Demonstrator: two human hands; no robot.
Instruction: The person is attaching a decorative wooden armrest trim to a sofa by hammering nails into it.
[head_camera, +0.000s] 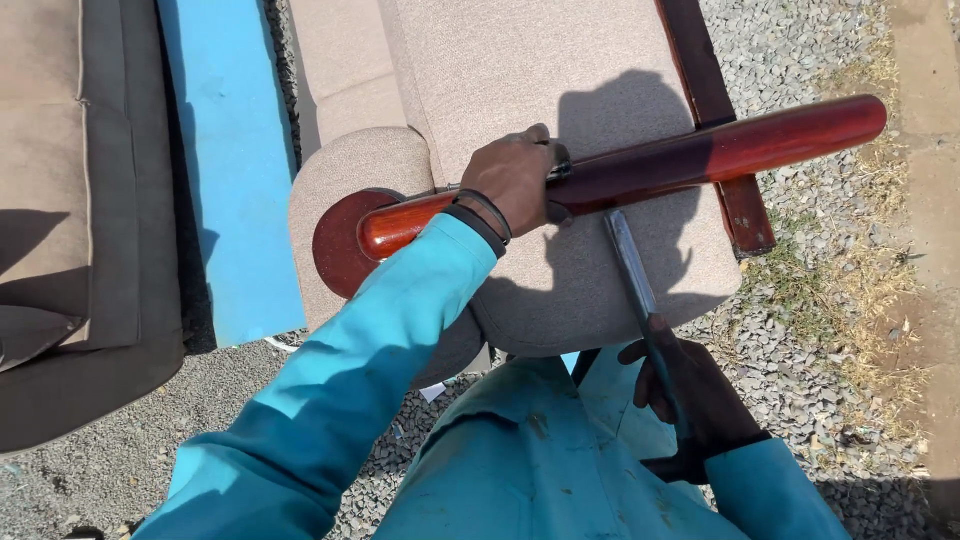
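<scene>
1. Left hand (515, 180) clamps down around the glossy red rail (640, 170), pinning it across the beige chair (560, 80).
2. Right hand (690, 400) is closed on a metal tool (630, 270), tip just below the rail.
3. Grey gravel (820, 330) underfoot, outdoors in hard sun.
4. Blue board (235, 150) and brown sofa (60, 200) stand left.

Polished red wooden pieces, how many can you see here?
3. A long rounded bar lies across the beige cushion under the left hand; a round disc caps the armrest end; a flat dark strip runs beneath the bar. Others may be hidden.
</scene>
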